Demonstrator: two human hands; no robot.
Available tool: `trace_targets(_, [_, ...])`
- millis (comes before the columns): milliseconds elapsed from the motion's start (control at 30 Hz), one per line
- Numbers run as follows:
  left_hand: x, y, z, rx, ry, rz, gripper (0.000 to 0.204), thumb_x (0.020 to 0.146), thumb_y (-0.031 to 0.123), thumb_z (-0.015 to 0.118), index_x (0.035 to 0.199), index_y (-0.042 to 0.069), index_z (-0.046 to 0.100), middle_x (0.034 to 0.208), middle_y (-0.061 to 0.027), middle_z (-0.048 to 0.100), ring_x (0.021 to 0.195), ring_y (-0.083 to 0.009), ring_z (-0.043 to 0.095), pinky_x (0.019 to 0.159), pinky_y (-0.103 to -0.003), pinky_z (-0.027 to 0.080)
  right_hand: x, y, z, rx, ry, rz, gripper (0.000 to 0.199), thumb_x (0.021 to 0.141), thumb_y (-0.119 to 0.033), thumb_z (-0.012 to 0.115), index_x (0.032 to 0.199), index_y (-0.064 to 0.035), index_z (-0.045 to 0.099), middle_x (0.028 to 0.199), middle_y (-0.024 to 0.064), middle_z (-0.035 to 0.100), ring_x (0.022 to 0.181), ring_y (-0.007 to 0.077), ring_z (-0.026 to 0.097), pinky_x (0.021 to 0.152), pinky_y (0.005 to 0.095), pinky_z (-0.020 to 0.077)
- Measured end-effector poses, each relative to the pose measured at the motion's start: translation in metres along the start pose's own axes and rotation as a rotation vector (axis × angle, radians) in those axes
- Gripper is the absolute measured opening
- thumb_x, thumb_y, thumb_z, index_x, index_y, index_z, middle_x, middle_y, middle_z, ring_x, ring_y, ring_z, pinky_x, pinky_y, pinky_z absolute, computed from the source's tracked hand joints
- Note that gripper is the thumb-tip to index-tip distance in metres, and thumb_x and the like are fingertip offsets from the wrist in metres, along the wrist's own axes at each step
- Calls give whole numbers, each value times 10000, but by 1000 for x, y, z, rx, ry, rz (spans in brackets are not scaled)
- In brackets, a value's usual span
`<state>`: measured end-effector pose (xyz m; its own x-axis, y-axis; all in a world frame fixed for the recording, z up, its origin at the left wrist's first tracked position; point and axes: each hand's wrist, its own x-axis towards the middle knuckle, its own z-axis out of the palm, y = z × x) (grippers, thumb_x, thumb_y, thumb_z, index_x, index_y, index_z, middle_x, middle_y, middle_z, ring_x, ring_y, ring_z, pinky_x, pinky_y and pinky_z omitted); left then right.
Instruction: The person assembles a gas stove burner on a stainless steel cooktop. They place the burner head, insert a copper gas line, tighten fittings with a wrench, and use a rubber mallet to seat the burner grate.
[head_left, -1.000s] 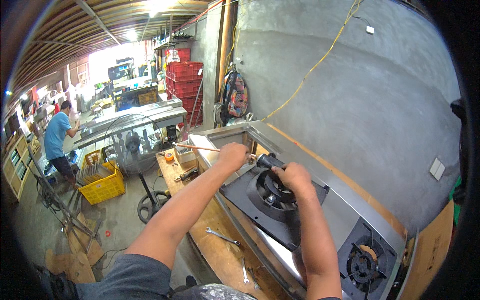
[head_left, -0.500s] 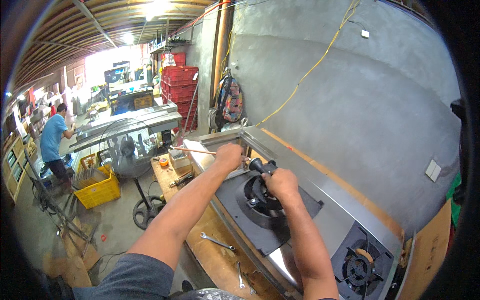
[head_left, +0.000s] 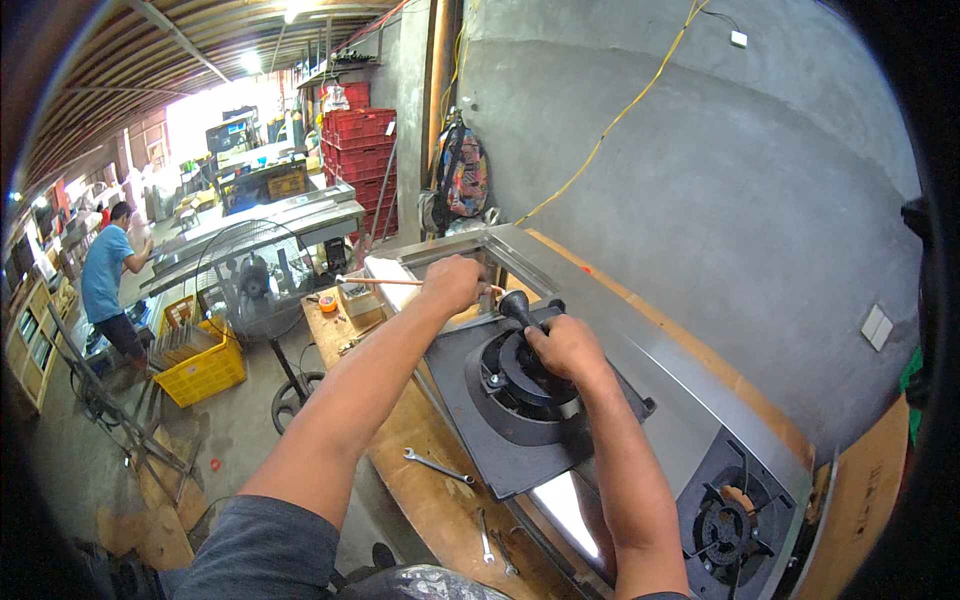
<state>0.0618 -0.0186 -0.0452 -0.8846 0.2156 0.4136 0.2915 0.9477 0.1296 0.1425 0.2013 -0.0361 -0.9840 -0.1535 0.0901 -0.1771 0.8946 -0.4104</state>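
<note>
My left hand (head_left: 454, 284) is closed round a thin copper-coloured tube (head_left: 378, 281), which sticks out to the left. Its other end comes out near the flared mouth of a black gas burner (head_left: 518, 377). On that burner's neck, just behind the flare, my right hand (head_left: 568, 348) is closed. The round burner body is set in a square black plate (head_left: 474, 440), which sits at an angle over the steel stove top (head_left: 655, 400). Beyond my left hand is a rectangular opening in the stove top. My fingers partly hide the tube and the neck.
A second burner (head_left: 722, 530) is at the near right. Spanners (head_left: 437, 464) lie on the wooden bench (head_left: 400, 440), a tape measure (head_left: 327, 303) farther back. To the left stand a fan (head_left: 255, 280) and yellow crate (head_left: 205, 370); a person (head_left: 110, 270) works beyond.
The black plate with its burner has turned and lifted somewhat, its near corner shifting left. My left hand and the tube have moved slightly; both hands keep their grip. The view has shifted a little.
</note>
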Motion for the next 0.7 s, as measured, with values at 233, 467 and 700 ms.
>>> trace_targets(233, [7, 3, 11, 76, 23, 23, 295, 869, 406, 710, 948, 131, 778, 900, -157, 734, 900, -365, 701, 797, -474, 550, -6, -2, -1, -17, 65, 32, 477, 915, -433, 606, 987, 20, 738, 1022, 267, 705, 997, 426, 676, 899, 496, 517])
trace_targets(467, [16, 6, 13, 104, 16, -44, 328, 814, 389, 770, 916, 77, 770, 907, -198, 727, 894, -375, 708, 789, -472, 560, -7, -10, -2, -31, 43, 47, 479, 931, -420, 596, 1002, 34, 731, 1046, 269, 702, 1029, 428, 668, 910, 499, 515])
trace_targets(700, [18, 12, 14, 83, 75, -8, 307, 829, 356, 758, 864, 51, 753, 908, -199, 724, 886, -376, 707, 790, -486, 559, -5, -6, 5, 24, 83, 38, 466, 942, -405, 578, 1053, 27, 712, 1071, 272, 695, 1043, 440, 660, 921, 510, 508])
